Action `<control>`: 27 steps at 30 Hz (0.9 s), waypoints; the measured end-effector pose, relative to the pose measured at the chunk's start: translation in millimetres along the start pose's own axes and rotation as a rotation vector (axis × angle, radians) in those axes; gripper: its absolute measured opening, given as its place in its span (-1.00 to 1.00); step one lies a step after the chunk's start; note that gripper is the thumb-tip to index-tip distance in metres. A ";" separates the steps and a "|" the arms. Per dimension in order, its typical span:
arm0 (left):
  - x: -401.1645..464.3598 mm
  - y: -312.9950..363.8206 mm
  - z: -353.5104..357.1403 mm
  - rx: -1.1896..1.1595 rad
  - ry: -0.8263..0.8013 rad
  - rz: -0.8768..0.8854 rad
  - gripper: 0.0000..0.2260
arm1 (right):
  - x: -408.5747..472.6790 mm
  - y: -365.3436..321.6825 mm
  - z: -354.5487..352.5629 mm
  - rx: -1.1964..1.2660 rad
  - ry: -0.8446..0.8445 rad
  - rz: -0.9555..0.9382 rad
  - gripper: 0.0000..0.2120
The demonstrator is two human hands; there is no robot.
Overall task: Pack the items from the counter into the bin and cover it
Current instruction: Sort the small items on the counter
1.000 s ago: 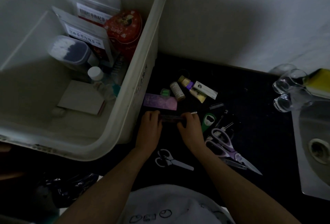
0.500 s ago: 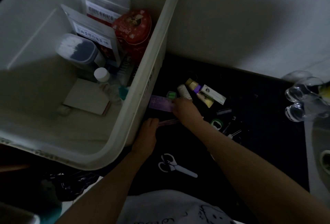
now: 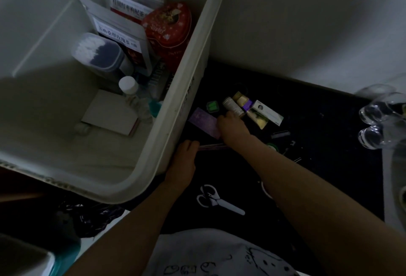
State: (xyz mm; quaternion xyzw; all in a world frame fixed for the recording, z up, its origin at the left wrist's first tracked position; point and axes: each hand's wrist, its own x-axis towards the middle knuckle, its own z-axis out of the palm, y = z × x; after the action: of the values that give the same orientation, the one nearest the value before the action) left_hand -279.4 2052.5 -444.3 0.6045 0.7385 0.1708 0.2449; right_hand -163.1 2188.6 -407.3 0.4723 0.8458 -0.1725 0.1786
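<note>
Left hand (image 3: 183, 161) is pinching a thin stick (image 3: 212, 145); right hand (image 3: 231, 127) is lying on purple card (image 3: 203, 121), grip unclear, beside bin (image 3: 175, 121).

One bin (image 3: 197, 60), two pouches (image 3: 118, 33), one pair of scissors (image 3: 216, 202).

The dark bench (image 3: 318, 121) carries a white bin (image 3: 184, 99) at its left, a purple packet (image 3: 203, 121) just beside it, a green box (image 3: 212, 106), small tubes and boxes (image 3: 252, 108), white-handled scissors (image 3: 217, 202) nearer the person, and clear glasses (image 3: 373, 126) at right.
</note>
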 end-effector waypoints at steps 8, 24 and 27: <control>-1.6 4.4 -6.1 -0.061 0.011 0.048 -0.67 | -16.7 6.2 7.9 0.235 -0.121 0.021 -0.70; 0.6 16.6 -9.4 -0.171 0.031 -0.069 -0.68 | -94.1 24.3 22.6 0.665 -0.150 0.021 -0.65; -2.2 21.1 -10.8 -0.175 0.072 -0.070 -0.76 | -100.2 22.2 20.7 0.711 -0.173 0.020 -0.59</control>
State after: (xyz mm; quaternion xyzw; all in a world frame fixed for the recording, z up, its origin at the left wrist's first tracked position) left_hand -268.1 2055.3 -423.5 0.5484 0.7497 0.2475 0.2758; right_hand -92.0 2116.2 -381.6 0.4966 0.7102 -0.4933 0.0756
